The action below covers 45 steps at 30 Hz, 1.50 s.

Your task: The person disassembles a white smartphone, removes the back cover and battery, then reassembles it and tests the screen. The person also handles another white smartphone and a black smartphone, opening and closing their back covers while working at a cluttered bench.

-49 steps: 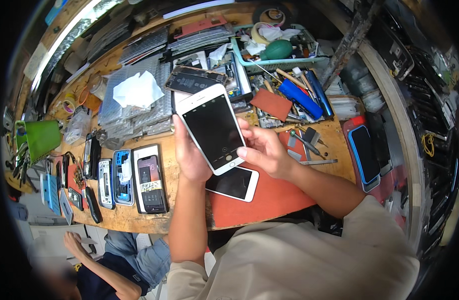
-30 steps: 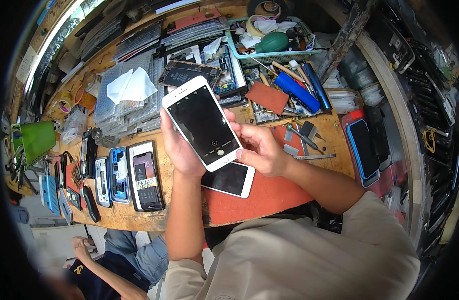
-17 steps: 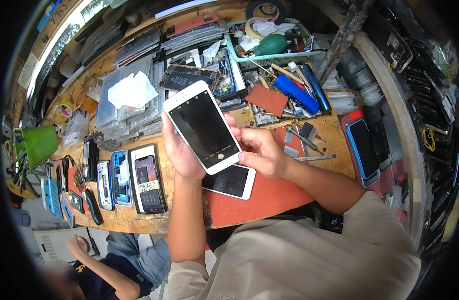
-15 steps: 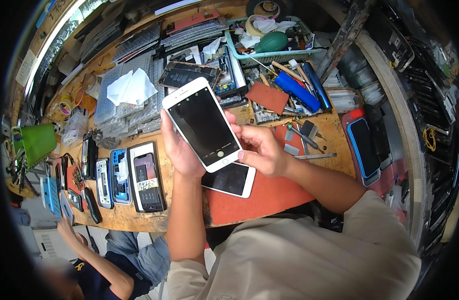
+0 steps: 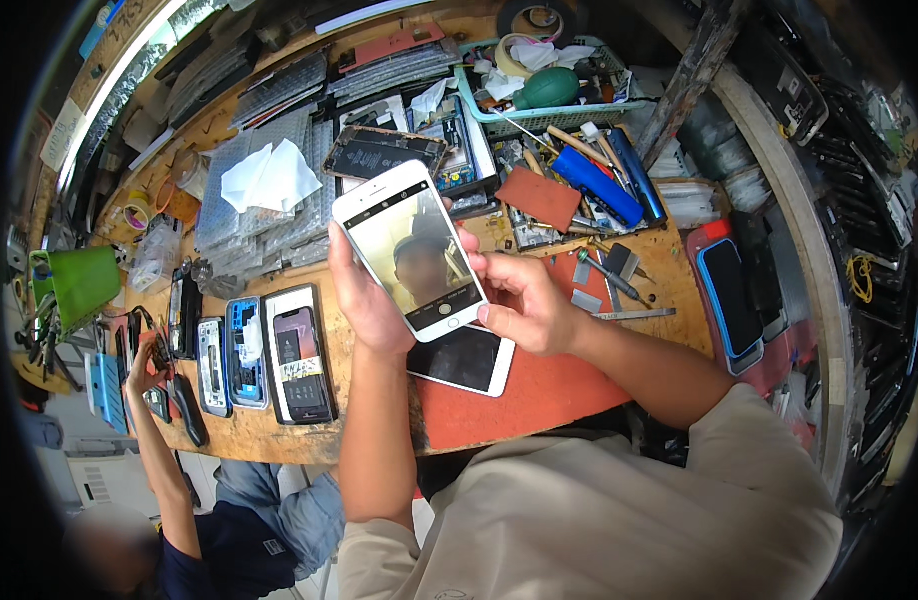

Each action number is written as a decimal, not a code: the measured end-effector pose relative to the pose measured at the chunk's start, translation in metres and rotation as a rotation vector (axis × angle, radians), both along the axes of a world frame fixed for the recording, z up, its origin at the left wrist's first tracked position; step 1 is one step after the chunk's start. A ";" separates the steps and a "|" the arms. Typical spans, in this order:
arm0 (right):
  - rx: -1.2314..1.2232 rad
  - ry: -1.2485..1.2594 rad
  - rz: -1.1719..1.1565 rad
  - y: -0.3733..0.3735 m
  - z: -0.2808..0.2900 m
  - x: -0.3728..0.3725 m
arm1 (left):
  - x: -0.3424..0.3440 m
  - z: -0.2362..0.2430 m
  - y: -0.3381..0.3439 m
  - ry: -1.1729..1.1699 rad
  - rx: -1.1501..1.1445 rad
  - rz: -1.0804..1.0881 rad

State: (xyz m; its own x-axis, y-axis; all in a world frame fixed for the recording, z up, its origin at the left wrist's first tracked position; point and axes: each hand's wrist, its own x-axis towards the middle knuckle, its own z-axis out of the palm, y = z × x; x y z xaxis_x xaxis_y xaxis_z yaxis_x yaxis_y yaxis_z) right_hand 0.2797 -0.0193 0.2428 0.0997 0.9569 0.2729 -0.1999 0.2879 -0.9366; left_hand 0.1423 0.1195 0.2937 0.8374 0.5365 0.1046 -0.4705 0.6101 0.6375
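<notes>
My left hand (image 5: 369, 310) holds a white phone (image 5: 409, 245) upright and tilted, its screen showing a camera view with a blurred head in a cap. My right hand (image 5: 514, 305) is closed against the phone's lower right side, thumb at the bottom of the front, index finger bent at the edge. Below them a second white phone (image 5: 454, 360) lies face up on an orange mat (image 5: 554, 400). Left of my left hand, an open box with a phone (image 5: 302, 365) and two opened phone housings (image 5: 249, 350) lie on the wooden bench (image 5: 309, 440).
A co-worker's hand (image 5: 147, 365) reaches among tools at the bench's left, beside a green bin (image 5: 74, 280). Behind are bubble-wrap stacks (image 5: 229, 235), a teal basket (image 5: 569, 115) and a tray of tools (image 5: 599, 190). A blue-edged phone (image 5: 729, 295) lies right, near a wooden post (image 5: 684, 85).
The held phone's screen has changed from dark to a lit camera picture. The co-worker's hand has risen from below the bench to its left end. My hands have barely moved.
</notes>
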 end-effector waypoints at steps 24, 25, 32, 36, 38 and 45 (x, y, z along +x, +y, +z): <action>-0.014 -0.232 -0.133 0.007 -0.003 -0.012 | 0.003 -0.019 0.011 -0.115 -0.056 -0.064; -0.017 -0.242 -0.140 0.008 -0.003 -0.012 | 0.003 -0.019 0.011 -0.137 -0.052 -0.089; 0.019 -0.260 -0.154 0.010 -0.011 -0.012 | 0.003 -0.018 0.010 -0.057 -0.066 -0.037; 0.037 -0.299 -0.173 0.009 -0.016 -0.011 | 0.002 -0.020 0.010 -0.072 -0.078 -0.030; 0.019 -0.301 -0.165 0.010 -0.016 -0.012 | 0.002 -0.022 0.010 -0.103 -0.082 -0.061; -0.075 -0.340 -0.124 0.005 -0.004 -0.010 | -0.001 -0.029 0.006 -0.268 -0.019 -0.050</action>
